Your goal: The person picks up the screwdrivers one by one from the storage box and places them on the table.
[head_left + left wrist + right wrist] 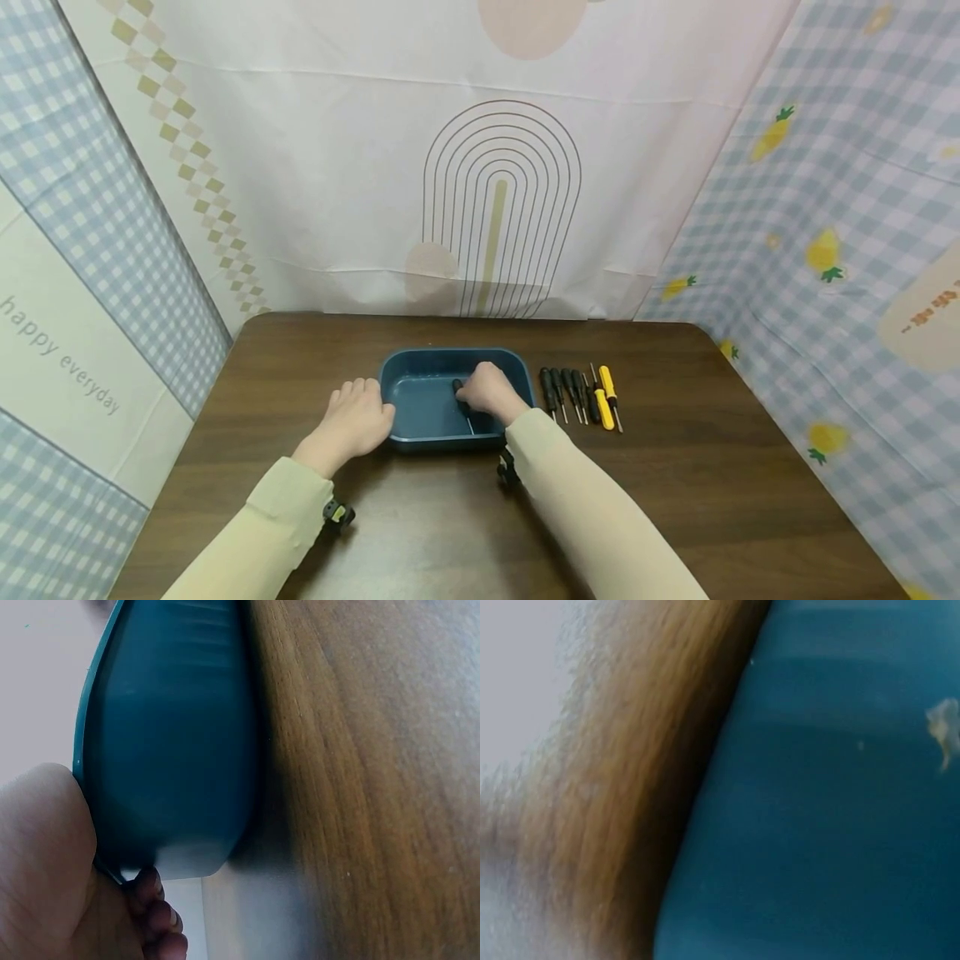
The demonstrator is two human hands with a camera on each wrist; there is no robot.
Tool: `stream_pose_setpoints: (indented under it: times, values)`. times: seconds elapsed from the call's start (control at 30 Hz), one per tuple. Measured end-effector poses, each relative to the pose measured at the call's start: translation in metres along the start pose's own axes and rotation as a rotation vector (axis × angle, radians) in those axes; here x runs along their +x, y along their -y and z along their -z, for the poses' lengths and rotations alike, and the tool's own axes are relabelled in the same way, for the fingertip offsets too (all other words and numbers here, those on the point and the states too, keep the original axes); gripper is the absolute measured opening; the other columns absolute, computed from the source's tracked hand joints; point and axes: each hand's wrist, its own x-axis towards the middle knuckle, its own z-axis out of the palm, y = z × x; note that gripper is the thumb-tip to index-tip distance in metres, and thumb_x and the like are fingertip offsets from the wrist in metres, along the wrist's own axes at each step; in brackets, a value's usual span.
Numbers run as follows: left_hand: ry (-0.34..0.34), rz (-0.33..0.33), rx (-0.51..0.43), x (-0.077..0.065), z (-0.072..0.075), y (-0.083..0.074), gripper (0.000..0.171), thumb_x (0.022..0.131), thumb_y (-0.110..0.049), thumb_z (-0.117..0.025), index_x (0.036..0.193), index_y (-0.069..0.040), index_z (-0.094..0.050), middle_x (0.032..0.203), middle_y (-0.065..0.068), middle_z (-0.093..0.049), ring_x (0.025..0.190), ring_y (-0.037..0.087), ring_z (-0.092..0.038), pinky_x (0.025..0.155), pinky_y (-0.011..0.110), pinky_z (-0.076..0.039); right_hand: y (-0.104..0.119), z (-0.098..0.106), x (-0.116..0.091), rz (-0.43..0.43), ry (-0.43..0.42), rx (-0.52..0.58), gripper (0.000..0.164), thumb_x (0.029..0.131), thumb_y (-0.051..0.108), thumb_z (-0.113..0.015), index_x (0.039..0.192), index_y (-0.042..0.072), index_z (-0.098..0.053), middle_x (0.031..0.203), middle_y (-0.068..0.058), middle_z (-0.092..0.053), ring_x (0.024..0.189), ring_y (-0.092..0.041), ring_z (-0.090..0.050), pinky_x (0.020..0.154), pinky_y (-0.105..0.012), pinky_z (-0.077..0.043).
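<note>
A dark blue rectangular plastic bin (pixel 420 437) sits on the wooden table. My left hand (pixel 356 417) holds its left end, with the thumb over the rim and, in the left wrist view, the fingertips (pixel 161 919) curled beside the outer wall. Reaching in over the front rim, my right hand (pixel 491 390) pinches a black-handled screwdriver (pixel 462 407) inside the bin. Its shaft points toward the front wall, and the hand covers part of the handle. The right wrist view shows only the bin's outer wall (pixel 802 825) and table, with the hand out of sight.
Right of the bin, several screwdrivers lie side by side in a row, with black handles (pixel 557 380) and yellow handles (pixel 607 382). The brown table (pixel 442 517) ends at a white patterned cloth (pixel 337 192) behind. Checked cloths hang on both sides.
</note>
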Motion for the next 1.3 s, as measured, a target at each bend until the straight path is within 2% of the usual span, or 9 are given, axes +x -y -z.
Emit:
stream_pose_setpoints:
  times: [0.57, 0.73, 0.83, 0.97, 1.07, 1.17, 1.3]
  values:
    - [0.007, -0.008, 0.007, 0.000, 0.001, 0.000, 0.039, 0.094, -0.027, -0.046, 0.110, 0.008, -0.050, 0.097, 0.015, -0.048, 0.092, 0.033, -0.043, 0.083, 0.049, -0.034, -0.009, -0.001, -0.002, 0.032, 0.006, 0.033, 0.047, 0.089, 0.014, -0.061, 0.045, 0.013, -0.044, 0.042, 0.003, -0.042, 0.037, -0.012, -0.038, 0.041, -0.026, -0.027]
    - [0.002, 0.000, 0.019, 0.001, 0.001, -0.001, 0.040, 0.095, -0.029, -0.046, 0.111, 0.007, -0.050, 0.099, 0.016, -0.048, 0.094, 0.033, -0.043, 0.085, 0.049, -0.034, -0.009, 0.004, -0.005, 0.038, 0.025, 0.079, 0.049, 0.089, 0.014, -0.061, 0.044, 0.014, -0.042, 0.041, 0.003, -0.041, 0.037, -0.012, -0.033, 0.040, -0.027, -0.024]
    - [-0.001, 0.002, 0.019, 0.000, 0.001, -0.001, 0.041, 0.095, -0.029, -0.046, 0.113, 0.008, -0.049, 0.101, 0.017, -0.049, 0.096, 0.034, -0.043, 0.086, 0.050, -0.034, -0.008, 0.008, -0.007, 0.030, 0.028, 0.129, 0.047, 0.090, 0.015, -0.062, 0.046, 0.013, -0.044, 0.045, 0.001, -0.046, 0.040, -0.012, -0.039, 0.041, -0.027, -0.026]
    - [0.002, 0.000, 0.013, 0.000, 0.001, -0.001, 0.042, 0.095, -0.029, -0.046, 0.114, 0.008, -0.049, 0.101, 0.017, -0.049, 0.096, 0.034, -0.042, 0.086, 0.050, -0.033, -0.009, 0.014, -0.009, 0.035, -0.008, 0.213, 0.030, 0.091, 0.017, -0.064, 0.062, 0.010, -0.059, 0.062, -0.002, -0.061, 0.055, -0.012, -0.059, 0.051, -0.028, -0.044]
    - [0.006, 0.003, 0.007, 0.000, 0.000, -0.001, 0.042, 0.095, -0.029, -0.047, 0.115, 0.008, -0.049, 0.101, 0.017, -0.048, 0.095, 0.034, -0.042, 0.086, 0.050, -0.033, -0.011, 0.018, -0.011, 0.059, -0.029, 0.273, 0.014, 0.091, 0.017, -0.065, 0.081, 0.007, -0.066, 0.079, -0.005, -0.066, 0.068, -0.015, -0.066, 0.064, -0.033, -0.052]
    - [0.008, 0.007, 0.005, 0.000, 0.000, -0.001, 0.042, 0.095, -0.029, -0.047, 0.114, 0.008, -0.049, 0.100, 0.016, -0.048, 0.094, 0.033, -0.042, 0.085, 0.049, -0.034, -0.013, 0.024, -0.012, 0.085, -0.035, 0.322, 0.013, 0.092, 0.016, -0.064, 0.094, 0.004, -0.067, 0.090, -0.008, -0.065, 0.074, -0.018, -0.066, 0.070, -0.036, -0.053]
    - [0.008, 0.004, 0.004, 0.000, 0.000, 0.000, 0.040, 0.095, -0.029, -0.047, 0.113, 0.007, -0.049, 0.098, 0.015, -0.047, 0.093, 0.033, -0.041, 0.084, 0.049, -0.034, -0.019, 0.032, -0.014, 0.103, -0.039, 0.370, 0.018, 0.092, 0.017, -0.065, 0.102, 0.002, -0.065, 0.097, -0.009, -0.064, 0.077, -0.019, -0.065, 0.073, -0.036, -0.053]
